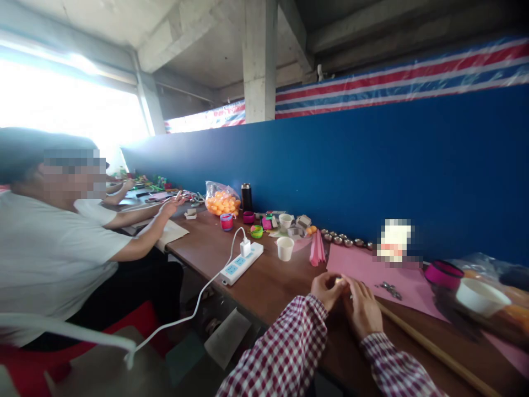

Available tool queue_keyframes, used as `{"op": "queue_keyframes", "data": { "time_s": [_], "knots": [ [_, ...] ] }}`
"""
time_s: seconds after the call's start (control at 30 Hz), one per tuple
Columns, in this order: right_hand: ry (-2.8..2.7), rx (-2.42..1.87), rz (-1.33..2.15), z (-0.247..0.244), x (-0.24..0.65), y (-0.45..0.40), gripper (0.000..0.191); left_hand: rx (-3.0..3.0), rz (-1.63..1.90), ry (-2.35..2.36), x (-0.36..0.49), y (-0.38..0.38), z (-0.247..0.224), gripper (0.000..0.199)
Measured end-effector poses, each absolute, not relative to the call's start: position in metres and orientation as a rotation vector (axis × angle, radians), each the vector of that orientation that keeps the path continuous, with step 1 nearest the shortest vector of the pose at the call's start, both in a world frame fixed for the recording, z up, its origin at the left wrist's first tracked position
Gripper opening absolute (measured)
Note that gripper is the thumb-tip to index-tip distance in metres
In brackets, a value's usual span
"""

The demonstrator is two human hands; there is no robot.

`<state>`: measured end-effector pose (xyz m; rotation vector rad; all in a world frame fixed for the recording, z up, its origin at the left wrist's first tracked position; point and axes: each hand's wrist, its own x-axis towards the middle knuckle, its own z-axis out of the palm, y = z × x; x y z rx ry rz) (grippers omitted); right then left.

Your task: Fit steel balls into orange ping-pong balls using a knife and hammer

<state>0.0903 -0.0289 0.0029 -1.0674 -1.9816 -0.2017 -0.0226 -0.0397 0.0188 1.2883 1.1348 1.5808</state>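
At a brown table (pixel 209 242), a left hand (pixel 325 292) and a right hand (pixel 364 310) meet over a small pale piece (pixel 339 281)

With directions read from the two hands, a person in a white shirt (pixel 61 248) sits at nine to ten o'clock, one arm reaching over the table. A white power strip (pixel 243 264) lies at ten o'clock, a charger (pixel 245 247) plugged in. A white paper cup (pixel 285 249) stands near eleven o'clock, and folded pink paper (pixel 317 249) between eleven and twelve. The left hand curls narrowly, thumb and finger closed on the small pale piece at its tips. The right hand bends over from the other side, fingers close together; whether it also grips is hidden. Shiny rounded metal pieces (pixel 348 242) line up at twelve, and a pink sheet (pixel 363 264) spreads at one o'clock, bearing small metal parts (pixel 390 290). A wooden rod (pixel 433 352) runs toward four o'clock; a white bowl (pixel 481 296) sits at three, partly blurred.
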Motion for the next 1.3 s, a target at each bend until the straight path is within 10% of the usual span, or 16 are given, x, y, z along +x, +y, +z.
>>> {"op": "queue_keyframes", "data": {
  "time_s": [1.3],
  "knots": [
    [-1.904,-1.136,0.007,0.000,0.094,-0.025,0.033,1.389,1.519,1.239,-0.025,-0.042,0.020,0.038]
  ]
}}
